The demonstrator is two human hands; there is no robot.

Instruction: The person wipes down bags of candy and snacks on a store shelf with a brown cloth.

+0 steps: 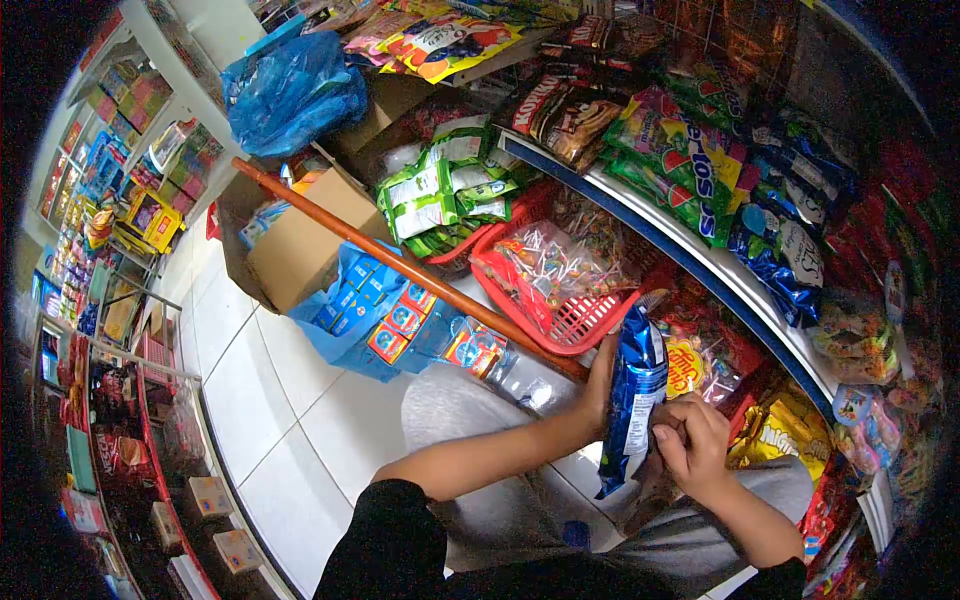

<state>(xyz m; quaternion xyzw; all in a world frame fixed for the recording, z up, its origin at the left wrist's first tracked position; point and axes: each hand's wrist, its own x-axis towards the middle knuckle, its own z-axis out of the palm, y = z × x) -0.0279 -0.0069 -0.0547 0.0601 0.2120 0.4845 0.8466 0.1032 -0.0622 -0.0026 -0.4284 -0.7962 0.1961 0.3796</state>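
Observation:
A shiny blue candy bag (633, 400) stands nearly upright in front of me, with white printed text on the side facing me. My left hand (599, 388) grips it from the left, closed round its edge, the fingers mostly hidden behind it. Close by the bag's right edge is my right hand (694, 440), fingers curled in and thumb bent against them. Whatever those fingers pinch is too small or hidden to make out. Just behind the bag lies a Chupa Chups lollipop pack (686, 365).
A red plastic basket (585, 325) holds wrapped lollipops. Across the left runs a brown pole (400, 262), over a cardboard box (300, 245) and a blue bag of boxed goods (350, 300). Candy bags (675, 150) fill the shelf (680, 230) at right. Yellow packs (785, 440) lie below.

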